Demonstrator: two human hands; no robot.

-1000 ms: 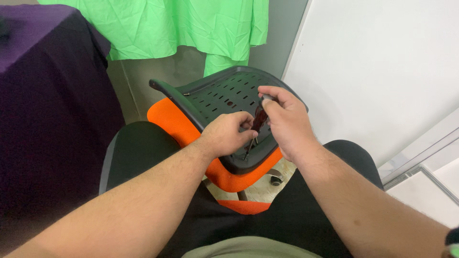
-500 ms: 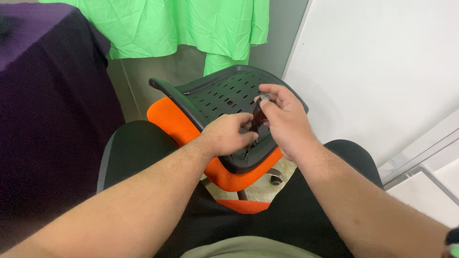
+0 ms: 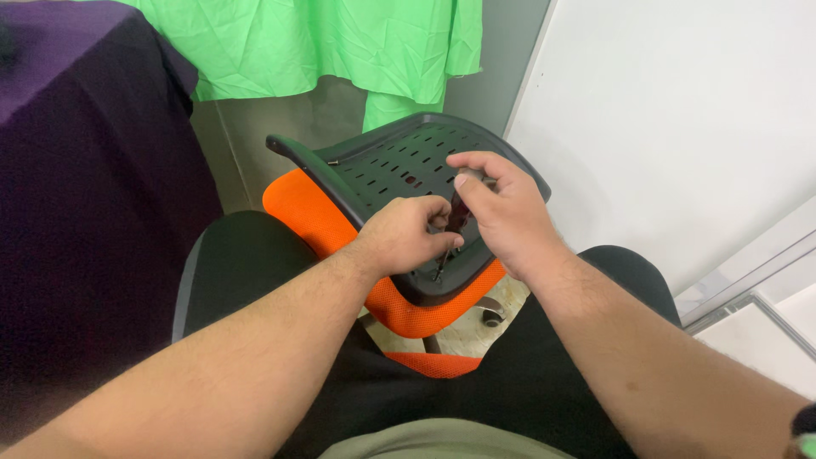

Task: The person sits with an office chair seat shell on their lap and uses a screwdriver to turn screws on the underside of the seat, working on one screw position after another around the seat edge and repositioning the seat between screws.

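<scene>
**Both hands on a small dark tool over a perforated chair back**

A small dark tool, thin and partly hidden, sits between the two hands at the middle of the scene, its lower tip pointing down at the near edge of a black perforated plastic chair back. What kind of tool it is cannot be told. The right hand is curled around the tool's upper end, fingers bent and pinching it from above. The left hand is closed in a loose fist just left of it, its fingertips gripping the lower part of the tool; the two hands nearly touch.

The chair back lies tilted, leaning over an orange mesh seat cushion that shows to its left and below it. A chair caster stands on the pale floor beneath. The person's black-clad knees frame the chair on the near side. To the left is a dark purple cloth; on the far side hangs a bright green cloth; a white panel fills the right.
</scene>
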